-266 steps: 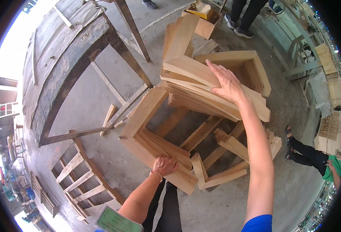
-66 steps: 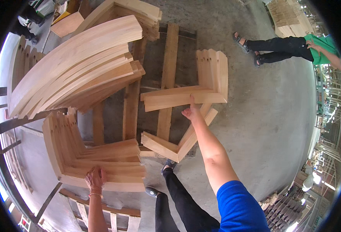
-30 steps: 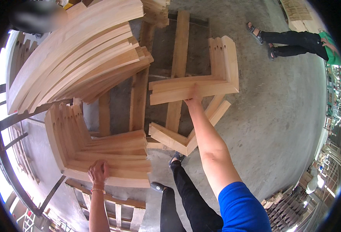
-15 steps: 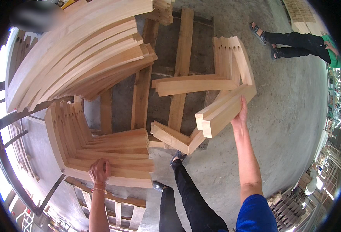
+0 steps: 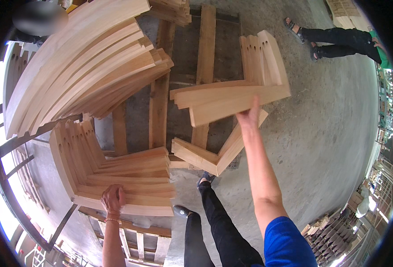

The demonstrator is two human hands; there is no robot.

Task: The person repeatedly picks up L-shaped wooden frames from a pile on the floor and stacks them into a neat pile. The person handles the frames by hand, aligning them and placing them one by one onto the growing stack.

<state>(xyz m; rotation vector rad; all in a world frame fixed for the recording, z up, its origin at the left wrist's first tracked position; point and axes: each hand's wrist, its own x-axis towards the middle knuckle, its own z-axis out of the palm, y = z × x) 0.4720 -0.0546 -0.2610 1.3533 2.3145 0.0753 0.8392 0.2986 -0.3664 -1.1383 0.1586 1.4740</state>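
Observation:
My right hand [image 5: 250, 116] grips an L-shaped wooden piece [image 5: 218, 105] by its lower edge, thumb up on its face, the other fingers partly hidden. That piece lies along the front of a row of similar L-shaped pieces [image 5: 251, 55] with holes in their upright ends. At the left, my left hand [image 5: 113, 198] is curled over the top edge of the front piece [image 5: 149, 209] of another L-shaped row [image 5: 129, 171]. Between the hands, a lone L-shaped piece [image 5: 196, 154] rests with its corner toward me.
Pallet slats [image 5: 206, 49] run beneath the pieces. Long curved boards [image 5: 78, 66] are stacked at the upper left, beside a dark metal frame [image 5: 16, 149]. A second pallet [image 5: 138, 240] lies near my feet. Another person [image 5: 339, 38] stands at the upper right.
My right hand has moved left and away from me, bringing its wooden piece up against the right row and turning it level. The left hand stays on its row.

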